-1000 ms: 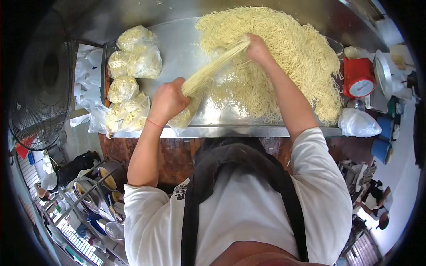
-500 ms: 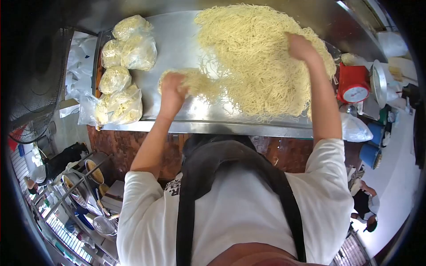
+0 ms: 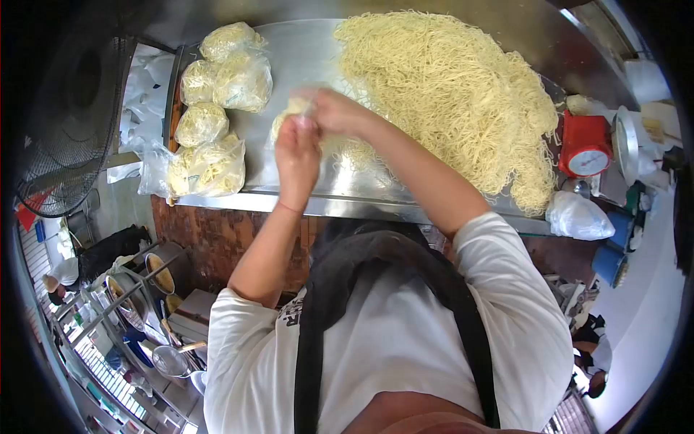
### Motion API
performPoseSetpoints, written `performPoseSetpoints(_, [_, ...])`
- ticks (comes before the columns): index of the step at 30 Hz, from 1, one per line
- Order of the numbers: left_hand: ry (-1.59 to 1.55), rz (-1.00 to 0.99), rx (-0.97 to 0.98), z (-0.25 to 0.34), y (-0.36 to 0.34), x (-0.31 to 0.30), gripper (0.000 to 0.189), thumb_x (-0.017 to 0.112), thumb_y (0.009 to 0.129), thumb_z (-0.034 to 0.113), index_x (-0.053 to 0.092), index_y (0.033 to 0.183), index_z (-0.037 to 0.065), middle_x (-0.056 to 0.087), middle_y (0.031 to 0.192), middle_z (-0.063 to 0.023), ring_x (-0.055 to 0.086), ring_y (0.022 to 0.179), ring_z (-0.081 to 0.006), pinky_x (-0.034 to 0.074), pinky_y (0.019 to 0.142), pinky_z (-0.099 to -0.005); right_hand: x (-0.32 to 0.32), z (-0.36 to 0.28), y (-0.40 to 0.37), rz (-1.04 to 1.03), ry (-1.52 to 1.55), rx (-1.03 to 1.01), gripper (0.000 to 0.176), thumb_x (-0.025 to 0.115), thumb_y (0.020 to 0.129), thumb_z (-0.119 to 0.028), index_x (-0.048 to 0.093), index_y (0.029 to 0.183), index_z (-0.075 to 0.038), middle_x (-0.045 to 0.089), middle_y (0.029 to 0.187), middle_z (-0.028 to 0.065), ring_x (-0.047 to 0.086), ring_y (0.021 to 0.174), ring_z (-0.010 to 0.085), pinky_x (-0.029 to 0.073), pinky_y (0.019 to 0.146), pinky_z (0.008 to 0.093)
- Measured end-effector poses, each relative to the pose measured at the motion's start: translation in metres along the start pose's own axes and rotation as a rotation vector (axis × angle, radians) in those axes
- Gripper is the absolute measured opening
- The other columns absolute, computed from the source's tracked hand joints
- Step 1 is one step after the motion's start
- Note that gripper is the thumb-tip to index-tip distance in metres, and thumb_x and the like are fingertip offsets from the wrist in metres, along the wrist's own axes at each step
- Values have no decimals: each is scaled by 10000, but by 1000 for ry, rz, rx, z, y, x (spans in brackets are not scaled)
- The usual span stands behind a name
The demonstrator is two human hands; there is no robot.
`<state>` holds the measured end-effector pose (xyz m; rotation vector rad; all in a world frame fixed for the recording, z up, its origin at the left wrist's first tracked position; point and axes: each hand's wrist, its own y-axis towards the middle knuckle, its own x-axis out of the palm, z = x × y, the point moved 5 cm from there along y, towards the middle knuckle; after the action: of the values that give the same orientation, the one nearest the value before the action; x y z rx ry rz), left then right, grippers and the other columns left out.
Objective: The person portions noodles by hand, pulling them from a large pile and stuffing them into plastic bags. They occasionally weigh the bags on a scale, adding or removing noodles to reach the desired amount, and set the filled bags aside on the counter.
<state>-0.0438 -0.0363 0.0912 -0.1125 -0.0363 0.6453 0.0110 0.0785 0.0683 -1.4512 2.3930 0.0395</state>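
My left hand (image 3: 298,153) is closed around a small bunch of pale yellow noodles (image 3: 278,124), held up over the left-middle of the metal table (image 3: 300,54). Against it, my right hand (image 3: 334,112) is curled in on the same bunch, its fingertips smeared by motion and partly hidden. To the right spreads a large heap of loose noodles (image 3: 448,101), with thin strands trailing off it toward my hands. Several clear plastic bags of noodles (image 3: 242,81) stand along the table's left end.
A red dial scale (image 3: 584,145) stands beyond the table's right end, near a tied white plastic bag (image 3: 578,215). At far left is a fan with a wire guard (image 3: 69,137). Pots (image 3: 163,267) sit on a rack at lower left. Two other people are farther off, one on each side.
My right hand has left the noodle heap and swung left to meet my left hand. The left hand has turned and lifted with its bunch. The whole view has shifted slightly.
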Motion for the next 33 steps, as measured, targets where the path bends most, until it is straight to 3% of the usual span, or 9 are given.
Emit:
performPoseSetpoints(2, [-74,48,-37,-10,-4,-8,210,499,1054,233,541,913,83,456,621,33,377,494,-48,326,450,-227,3,-3,3,65,503,221,410,603,896,-151,560,1280,-14,648,1109,260,632,1053,391,510,917,432])
performPoseSetpoints(5, [-59,116,-55,-19,6,-33,222,509,1051,251,540,915,79,416,560,43,359,453,-49,306,423,-237,-5,29,-4,15,-331,69,596,656,890,-181,439,1422,-21,574,1287,267,583,1181,353,451,1032,406])
performPoseSetpoints(8, [-64,70,-78,-20,4,-38,223,517,1047,248,554,917,70,417,580,54,353,471,-39,298,427,-238,-38,4,-45,102,-485,179,515,644,902,-187,513,1373,-26,592,1266,262,608,1131,353,471,1009,403])
performPoseSetpoints(12, [7,-218,45,9,6,-14,232,551,1030,245,595,902,56,447,666,74,376,572,-21,320,497,-226,-32,31,-18,661,-667,-35,309,630,906,-170,651,1188,-44,671,1155,201,664,999,334,525,905,396])
performPoseSetpoints(14, [103,-148,15,43,6,-28,244,556,1030,259,603,897,61,466,676,59,400,610,-17,326,532,-207,-68,19,-19,477,-405,199,238,632,903,-156,688,1112,-57,704,1084,173,682,932,321,541,851,391])
performPoseSetpoints(19, [401,-276,21,3,42,-29,160,576,985,169,613,896,42,575,724,-17,524,712,-99,433,663,-271,-90,47,-91,210,-546,342,237,579,888,-110,722,1077,-124,696,1036,189,664,958,353,524,847,426])
performPoseSetpoints(20, [372,-307,175,-8,41,-13,152,571,962,153,602,886,25,590,743,-30,529,735,-135,453,709,-303,-92,43,-114,272,-499,342,240,566,891,-99,721,1073,-120,697,1036,189,665,947,354,526,837,418])
performPoseSetpoints(27, [289,-545,81,79,12,101,166,545,980,154,600,883,31,554,685,-10,498,630,-89,433,591,-288,-156,5,-243,718,-47,126,193,561,966,-115,713,1058,-41,607,718,27,545,627,119,438,570,261])
performPoseSetpoints(33, [-68,-779,307,192,-21,309,207,526,1034,228,560,925,55,423,572,34,388,442,-84,375,419,-263,-337,-66,-373,1101,-55,-100,247,572,1003,-242,701,1101,-55,513,665,-31,464,577,74,388,503,241])
